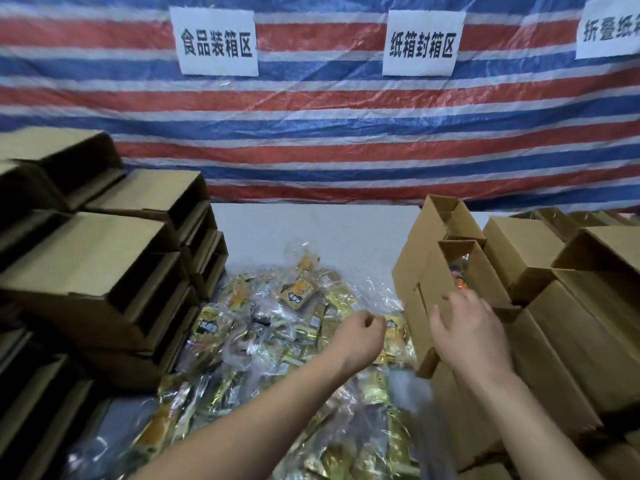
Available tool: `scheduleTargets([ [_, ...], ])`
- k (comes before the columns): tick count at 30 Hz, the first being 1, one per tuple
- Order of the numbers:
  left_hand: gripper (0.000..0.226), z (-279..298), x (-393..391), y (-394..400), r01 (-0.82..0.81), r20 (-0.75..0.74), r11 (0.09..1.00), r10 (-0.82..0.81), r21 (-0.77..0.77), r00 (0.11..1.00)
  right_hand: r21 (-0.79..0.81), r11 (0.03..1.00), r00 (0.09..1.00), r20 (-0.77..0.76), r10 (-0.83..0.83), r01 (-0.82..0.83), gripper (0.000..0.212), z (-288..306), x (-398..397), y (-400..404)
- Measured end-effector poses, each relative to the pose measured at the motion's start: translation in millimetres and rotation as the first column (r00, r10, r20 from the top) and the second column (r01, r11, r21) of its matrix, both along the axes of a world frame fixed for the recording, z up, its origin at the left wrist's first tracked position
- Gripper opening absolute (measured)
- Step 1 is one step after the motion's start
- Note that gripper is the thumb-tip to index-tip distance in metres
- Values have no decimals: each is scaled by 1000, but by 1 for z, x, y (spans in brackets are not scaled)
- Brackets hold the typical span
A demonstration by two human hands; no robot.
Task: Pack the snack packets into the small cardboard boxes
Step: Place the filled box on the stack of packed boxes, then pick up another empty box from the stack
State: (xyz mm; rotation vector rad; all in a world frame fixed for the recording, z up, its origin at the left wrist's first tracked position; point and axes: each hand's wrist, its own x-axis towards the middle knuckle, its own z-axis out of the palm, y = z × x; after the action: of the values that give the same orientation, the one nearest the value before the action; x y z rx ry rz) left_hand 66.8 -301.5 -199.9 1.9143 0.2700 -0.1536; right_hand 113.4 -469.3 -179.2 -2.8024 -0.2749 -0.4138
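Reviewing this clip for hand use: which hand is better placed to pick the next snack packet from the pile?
Left. The left hand hovers, fingers curled, directly over the snack packets. The right hand rests with straight fingers on the open cardboard box, probably steadying it.

You're at a makeshift food-packing station.
Printed paper zone signs hang on a striped tarp behind your table, flanked by stacked cardboard boxes and a heap of snack packets.
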Motion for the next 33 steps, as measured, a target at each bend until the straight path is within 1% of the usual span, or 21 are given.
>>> scheduleTargets([
  [3, 26, -6, -12, 23, -25, -31, 1000, 25, -13, 999, -34, 998, 997, -65, 52, -54, 14, -11, -6, 23],
  [6, 23, -14, -25, 41, -34, -47, 997, 30, -67, 998, 7, 992, 988, -92, 126, -126, 9, -23, -9, 38],
  [8, 23, -12, -32, 56, -56, -50, 996, 52, -73, 997, 32, 986, 970, -177, 164, -161, 17, -27, -9, 53],
  [10, 22, -9, -36, 76, -98, -8, 995, 98, -13, 995, 59, 980, 957, -213, 198, -189, 28, -28, -9, 72],
  [11, 17, -7, -37, 87, -129, 24, 991, 129, 32, 991, 77, 976, 949, -226, 218, -206, 31, -27, -10, 83],
  [13, 8, 0, -41, 110, -190, 96, 976, 180, 108, 979, 121, 958, 931, -231, 284, -262, 31, -24, -14, 108],
  [14, 8, 5, -44, 123, -219, 131, 966, 202, 139, 971, 141, 946, 921, -226, 318, -292, 29, -22, -16, 122],
  [16, 14, 17, -50, 152, -274, 194, 941, 236, 199, 952, 184, 917, 896, -214, 390, -355, 26, -14, -20, 150],
  [17, 26, 25, -54, 168, -306, 221, 921, 254, 242, 941, 202, 898, 878, -210, 430, -391, 25, -9, -21, 164],
  [19, 55, 43, -62, 200, -387, 284, 844, 294, 371, 913, 225, 863, 843, -207, 496, -453, 30, 3, -22, 195],
  [20, 64, 51, -65, 216, -427, 318, 785, 306, 449, 897, 236, 849, 830, -205, 519, -473, 32, 9, -22, 209],
  [21, 68, 59, -68, 232, -457, 350, 722, 308, 519, 885, 241, 836, 818, -199, 540, -493, 34, 15, -21, 224],
  [23, 62, 73, -71, 262, -469, 379, 589, 278, 658, 882, 241, 813, 795, -193, 575, -530, 36, 26, -21, 252],
  [25, 45, 90, -74, 296, -465, 399, 373, 244, 803, 884, 244, 782, 761, -194, 619, -573, 38, 39, -21, 282],
  [26, 42, 100, -77, 313, -462, 405, 268, 244, 845, 881, 250, 761, 743, -182, 644, -598, 38, 45, -22, 297],
  [27, 42, 110, -79, 329, -458, 406, 190, 256, 868, 877, 259, 740, 726, -165, 667, -621, 37, 53, -23, 313],
  [29, 42, 129, -90, 359, -449, 408, 87, 296, 889, 864, 265, 694, 688, -133, 714, -669, 38, 67, -27, 346],
  [33, 48, 154, -114, 390, -330, 313, -37, 432, 943, 846, 267, 606, 604, -97, 791, -750, 51, 92, -41, 404],
])
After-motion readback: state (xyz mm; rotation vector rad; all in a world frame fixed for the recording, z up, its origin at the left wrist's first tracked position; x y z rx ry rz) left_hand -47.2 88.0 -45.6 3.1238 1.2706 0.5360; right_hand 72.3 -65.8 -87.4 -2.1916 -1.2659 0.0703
